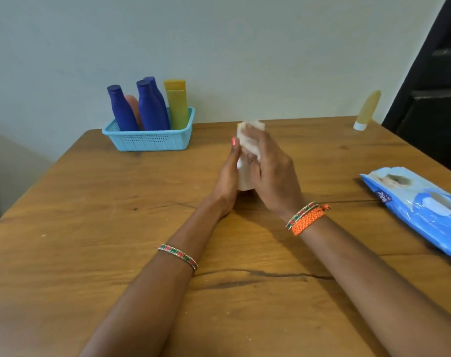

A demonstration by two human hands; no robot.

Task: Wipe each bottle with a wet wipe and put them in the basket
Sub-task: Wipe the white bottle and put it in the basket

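A white bottle (pixel 243 176) is standing mid-table, the left hand (pixel 228 176) gripping its side while the right hand (pixel 268 173) is pressing a wet wipe (pixel 250 140) around its top. Far left, the blue basket (pixel 152 141) is holding three blue bottles (pixel 151 106), a yellow one and a pinkish one. A yellow tube (pixel 367 110) is standing far right, well apart; the wipes pack (pixel 420 207) is lying near the right forearm on the wooden table (pixel 90 228).

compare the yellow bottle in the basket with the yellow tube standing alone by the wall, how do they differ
The yellow bottle stands in the blue basket among other bottles; the yellow tube stands alone on the table. The bottle has a yellow cap on top; the tube rests on a white cap and tapers upward. Both are upright and yellow.
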